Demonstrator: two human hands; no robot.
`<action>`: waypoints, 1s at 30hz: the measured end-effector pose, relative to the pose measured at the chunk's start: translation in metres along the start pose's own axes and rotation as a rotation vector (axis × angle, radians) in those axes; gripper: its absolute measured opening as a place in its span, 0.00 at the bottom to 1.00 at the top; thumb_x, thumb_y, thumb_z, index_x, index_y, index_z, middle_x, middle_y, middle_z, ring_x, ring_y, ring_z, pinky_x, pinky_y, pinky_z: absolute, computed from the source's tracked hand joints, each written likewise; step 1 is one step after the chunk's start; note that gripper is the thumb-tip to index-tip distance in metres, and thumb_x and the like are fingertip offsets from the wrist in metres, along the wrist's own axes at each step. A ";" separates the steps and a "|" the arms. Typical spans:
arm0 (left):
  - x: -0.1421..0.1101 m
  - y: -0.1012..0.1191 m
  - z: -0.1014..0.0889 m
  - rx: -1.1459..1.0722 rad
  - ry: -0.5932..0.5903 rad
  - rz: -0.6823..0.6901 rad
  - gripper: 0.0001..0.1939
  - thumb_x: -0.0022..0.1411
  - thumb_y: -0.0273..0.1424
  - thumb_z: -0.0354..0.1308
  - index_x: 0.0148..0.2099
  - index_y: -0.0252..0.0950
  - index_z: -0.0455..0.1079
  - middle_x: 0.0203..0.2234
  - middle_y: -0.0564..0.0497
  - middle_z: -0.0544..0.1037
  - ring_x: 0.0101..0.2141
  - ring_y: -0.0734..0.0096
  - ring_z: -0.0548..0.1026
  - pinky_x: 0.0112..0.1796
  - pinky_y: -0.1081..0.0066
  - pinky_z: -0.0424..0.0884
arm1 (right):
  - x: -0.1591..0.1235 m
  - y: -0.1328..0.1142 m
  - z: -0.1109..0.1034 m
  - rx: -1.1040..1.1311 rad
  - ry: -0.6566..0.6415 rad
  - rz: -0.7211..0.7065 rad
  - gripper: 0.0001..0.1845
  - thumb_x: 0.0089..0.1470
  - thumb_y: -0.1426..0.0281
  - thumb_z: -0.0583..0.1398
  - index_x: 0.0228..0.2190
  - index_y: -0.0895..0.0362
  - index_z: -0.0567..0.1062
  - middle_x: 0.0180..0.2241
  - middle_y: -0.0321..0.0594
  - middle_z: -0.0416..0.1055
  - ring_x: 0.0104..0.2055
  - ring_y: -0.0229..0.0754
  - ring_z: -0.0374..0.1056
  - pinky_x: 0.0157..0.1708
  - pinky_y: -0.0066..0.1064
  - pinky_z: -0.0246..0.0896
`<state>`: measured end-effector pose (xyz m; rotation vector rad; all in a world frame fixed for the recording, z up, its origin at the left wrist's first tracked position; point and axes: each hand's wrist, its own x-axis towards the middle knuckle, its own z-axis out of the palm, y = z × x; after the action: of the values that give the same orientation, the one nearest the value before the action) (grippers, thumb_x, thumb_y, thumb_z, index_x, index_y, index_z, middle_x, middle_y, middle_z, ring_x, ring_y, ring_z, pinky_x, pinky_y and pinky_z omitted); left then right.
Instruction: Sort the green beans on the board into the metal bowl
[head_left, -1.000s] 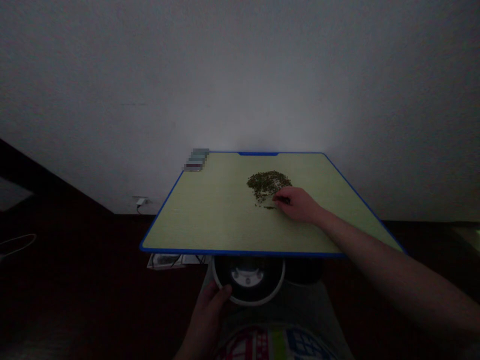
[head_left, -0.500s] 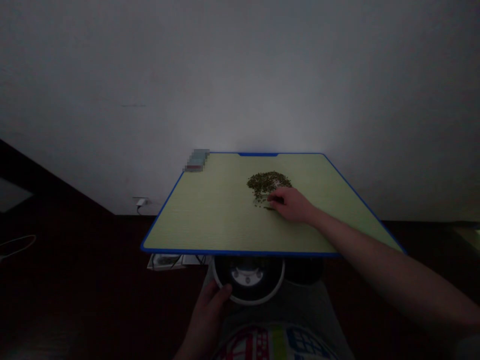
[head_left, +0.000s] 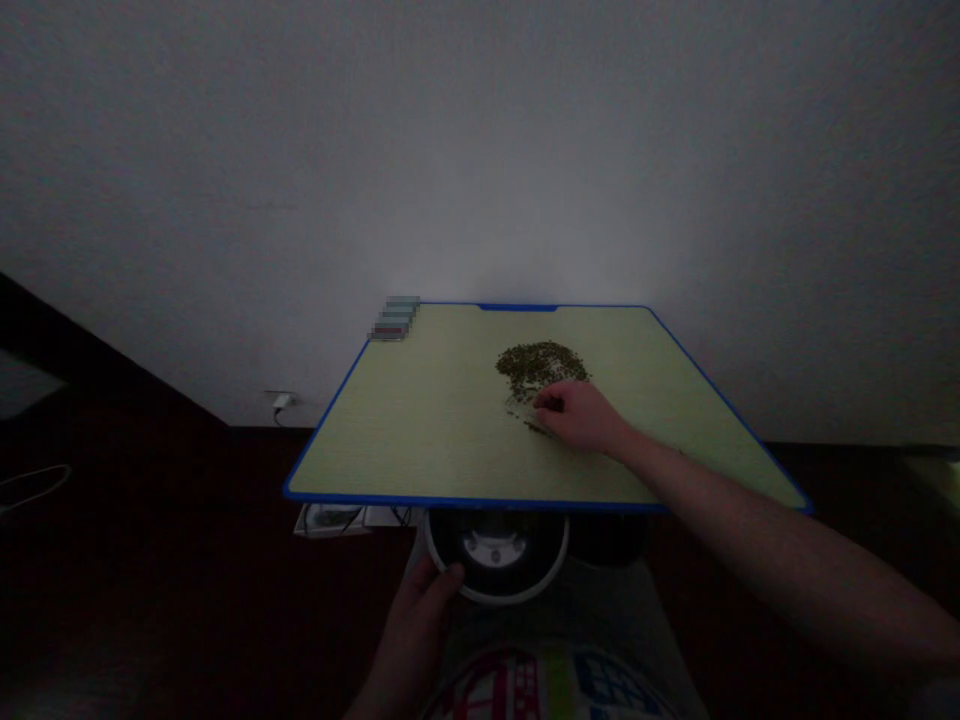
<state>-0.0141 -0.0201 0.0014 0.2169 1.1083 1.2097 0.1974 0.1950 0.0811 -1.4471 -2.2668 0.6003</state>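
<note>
A loose pile of small brownish-green grains [head_left: 536,362] is spread on the pale table top [head_left: 420,430]. My right hand [head_left: 577,415] rests at the pile's near edge, its fingers curled down and closed. Whatever is between the fingertips is too small and dark to make out. A short line of the grains lies just below that hand. Under the table's front edge is a round, dark-inside bowl [head_left: 499,590] with a white rim and a bright reflection in it. My left hand [head_left: 420,615] grips its left rim, thumb on top.
A blurred grey object [head_left: 394,320] sits at the table's back left corner. The table has a blue edge [head_left: 472,502] and stands against a grey wall. A plug with a cord [head_left: 282,402] is in the wall at left. A white box with cables [head_left: 330,520] lies below the table.
My right hand has drawn slightly nearer to me, and the line of grains below it has shifted nearer too. My left hand and the bowl stay in place.
</note>
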 end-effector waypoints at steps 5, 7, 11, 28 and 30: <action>0.002 -0.002 -0.001 -0.003 0.014 0.022 0.19 0.49 0.34 0.70 0.44 0.33 0.79 0.38 0.41 0.86 0.47 0.46 0.79 0.50 0.56 0.72 | -0.005 -0.001 0.002 -0.003 -0.014 0.026 0.06 0.46 0.72 0.59 0.23 0.57 0.76 0.20 0.33 0.70 0.25 0.36 0.64 0.27 0.27 0.53; 0.004 -0.003 -0.003 -0.003 0.004 0.027 0.19 0.50 0.34 0.70 0.44 0.33 0.78 0.39 0.41 0.86 0.47 0.46 0.80 0.50 0.56 0.72 | -0.007 -0.003 0.002 -0.003 -0.016 0.030 0.06 0.46 0.72 0.59 0.24 0.57 0.78 0.21 0.34 0.71 0.25 0.37 0.65 0.27 0.28 0.54; 0.004 -0.003 -0.004 0.012 0.000 0.015 0.22 0.50 0.35 0.70 0.48 0.34 0.77 0.41 0.41 0.85 0.45 0.46 0.81 0.49 0.55 0.73 | -0.012 -0.008 0.004 0.013 -0.039 0.015 0.06 0.46 0.71 0.60 0.24 0.56 0.78 0.22 0.34 0.73 0.26 0.37 0.66 0.27 0.28 0.55; 0.000 0.000 0.003 -0.049 -0.008 0.038 0.19 0.51 0.32 0.69 0.46 0.33 0.78 0.38 0.41 0.86 0.46 0.47 0.80 0.50 0.56 0.72 | -0.031 -0.020 0.015 0.077 -0.105 -0.015 0.07 0.47 0.72 0.60 0.25 0.56 0.79 0.23 0.36 0.75 0.25 0.38 0.68 0.26 0.29 0.55; -0.001 0.002 0.006 -0.046 0.010 0.036 0.20 0.49 0.33 0.70 0.46 0.32 0.78 0.36 0.41 0.86 0.46 0.46 0.80 0.49 0.56 0.72 | -0.034 -0.025 0.014 0.075 -0.121 -0.020 0.07 0.47 0.72 0.60 0.26 0.56 0.80 0.22 0.36 0.75 0.25 0.38 0.67 0.26 0.29 0.55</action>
<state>-0.0104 -0.0175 0.0061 0.1965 1.0887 1.2682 0.1848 0.1525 0.0793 -1.3849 -2.3204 0.7772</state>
